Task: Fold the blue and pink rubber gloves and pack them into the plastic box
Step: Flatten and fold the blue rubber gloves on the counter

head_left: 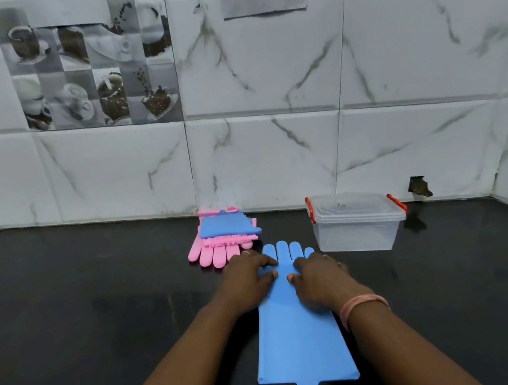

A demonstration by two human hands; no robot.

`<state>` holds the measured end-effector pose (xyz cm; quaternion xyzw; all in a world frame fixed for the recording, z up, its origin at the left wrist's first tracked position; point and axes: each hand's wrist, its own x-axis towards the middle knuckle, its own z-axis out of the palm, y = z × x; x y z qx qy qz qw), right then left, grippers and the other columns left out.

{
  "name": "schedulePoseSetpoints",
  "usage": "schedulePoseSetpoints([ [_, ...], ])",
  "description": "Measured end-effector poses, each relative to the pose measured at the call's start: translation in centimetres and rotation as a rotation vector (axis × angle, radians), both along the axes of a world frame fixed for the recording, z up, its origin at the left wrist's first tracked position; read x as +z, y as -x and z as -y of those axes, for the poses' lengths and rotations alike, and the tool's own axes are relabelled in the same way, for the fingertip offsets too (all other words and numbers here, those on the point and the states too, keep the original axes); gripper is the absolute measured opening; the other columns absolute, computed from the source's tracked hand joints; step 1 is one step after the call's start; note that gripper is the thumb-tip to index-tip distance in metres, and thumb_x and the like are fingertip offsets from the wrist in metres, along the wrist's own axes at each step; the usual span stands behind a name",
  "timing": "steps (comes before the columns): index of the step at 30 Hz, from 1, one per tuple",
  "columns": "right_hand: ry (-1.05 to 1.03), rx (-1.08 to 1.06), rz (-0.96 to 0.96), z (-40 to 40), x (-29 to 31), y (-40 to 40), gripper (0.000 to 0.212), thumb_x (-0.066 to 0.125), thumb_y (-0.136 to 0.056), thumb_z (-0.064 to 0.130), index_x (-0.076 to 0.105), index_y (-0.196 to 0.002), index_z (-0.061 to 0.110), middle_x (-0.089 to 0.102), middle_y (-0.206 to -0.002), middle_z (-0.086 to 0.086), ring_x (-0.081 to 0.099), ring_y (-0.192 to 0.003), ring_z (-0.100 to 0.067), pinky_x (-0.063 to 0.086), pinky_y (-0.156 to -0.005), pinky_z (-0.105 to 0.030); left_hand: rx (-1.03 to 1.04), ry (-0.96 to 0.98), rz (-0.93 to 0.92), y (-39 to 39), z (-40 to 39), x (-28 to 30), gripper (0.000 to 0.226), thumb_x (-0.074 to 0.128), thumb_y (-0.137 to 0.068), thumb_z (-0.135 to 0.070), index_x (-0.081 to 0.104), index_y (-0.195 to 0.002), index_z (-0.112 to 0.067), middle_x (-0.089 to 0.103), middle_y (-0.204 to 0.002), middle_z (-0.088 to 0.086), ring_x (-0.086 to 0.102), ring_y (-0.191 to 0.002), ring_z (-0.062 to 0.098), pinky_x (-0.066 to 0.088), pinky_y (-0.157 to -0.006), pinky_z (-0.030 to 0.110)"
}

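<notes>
A blue rubber glove (301, 338) lies flat on the black counter, fingers toward the wall, cuff toward me. My left hand (249, 275) rests on its left edge near the palm, and my right hand (318, 276) presses on its right side, both with fingers spread on the rubber. Behind, near the wall, a stack of gloves holds a folded blue glove (226, 225) on top of pink gloves (212, 252) whose fingers point toward me. The clear plastic box (358, 230) with a lid and red clips stands to the right.
The black counter (102, 325) meets a white marble-tiled wall (272, 141) at the back and at the far right corner. A hole in the wall (419, 186) sits behind the box. A pink band is on my right wrist.
</notes>
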<state>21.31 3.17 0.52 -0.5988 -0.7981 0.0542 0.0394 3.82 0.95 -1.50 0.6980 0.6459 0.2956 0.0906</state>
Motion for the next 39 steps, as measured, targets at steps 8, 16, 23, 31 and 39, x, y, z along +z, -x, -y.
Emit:
schedulePoseSetpoints([
  [8,-0.158,0.197,-0.410,-5.2,1.8,8.2,0.024,0.055,-0.094,0.022,0.070,-0.110,0.014,0.062,-0.116,-0.012,0.062,-0.109,-0.031,0.049,-0.091,-0.036,0.324,-0.363,0.430,3.2,-2.2,-0.4,0.028,0.058,-0.089,-0.005,0.077,-0.101,-0.021,0.074,-0.100,-0.005,0.066,-0.093,0.013,0.052,-0.081,0.031],
  [16,-0.212,-0.015,-0.617,-11.8,-1.0,12.6,0.030,0.059,-0.093,0.016,0.067,-0.122,0.011,0.068,-0.122,-0.010,0.059,-0.118,-0.029,0.042,-0.098,-0.030,0.366,-0.190,0.416,4.2,-3.8,-1.0,0.022,0.057,-0.090,-0.015,0.076,-0.080,-0.017,0.075,-0.078,-0.006,0.066,-0.077,0.013,0.055,-0.072,0.033],
  [23,-0.230,-0.039,-0.862,-12.1,-0.5,15.6,0.017,0.067,-0.080,0.017,0.076,-0.091,0.025,0.077,-0.093,0.004,0.070,-0.091,-0.019,0.055,-0.085,-0.033,0.448,-0.208,0.430,5.6,-5.2,-1.6,0.022,0.052,-0.092,-0.015,0.069,-0.079,-0.016,0.069,-0.087,0.001,0.064,-0.084,0.023,0.046,-0.069,0.031],
  [31,-0.133,0.028,-1.806,-8.3,10.2,11.3,0.015,0.072,-0.087,0.005,0.074,-0.098,0.015,0.074,-0.088,-0.002,0.067,-0.078,-0.014,0.056,-0.076,-0.028,0.493,-0.402,0.360,5.4,-4.8,-0.9,0.032,0.046,-0.094,-0.038,0.073,-0.092,-0.021,0.069,-0.093,0.001,0.064,-0.090,0.022,0.054,-0.080,0.042],
  [39,0.550,0.017,-1.904,-3.7,11.3,5.1,0.017,0.075,-0.084,0.016,0.060,-0.091,0.009,0.059,-0.079,-0.009,0.058,-0.067,-0.021,0.053,-0.060,-0.030,-0.112,0.035,1.436,1.7,-1.3,4.0,0.040,0.056,-0.093,-0.039,0.066,-0.109,-0.004,0.070,-0.083,0.015,0.056,-0.049,0.023,0.041,-0.043,0.027],
])
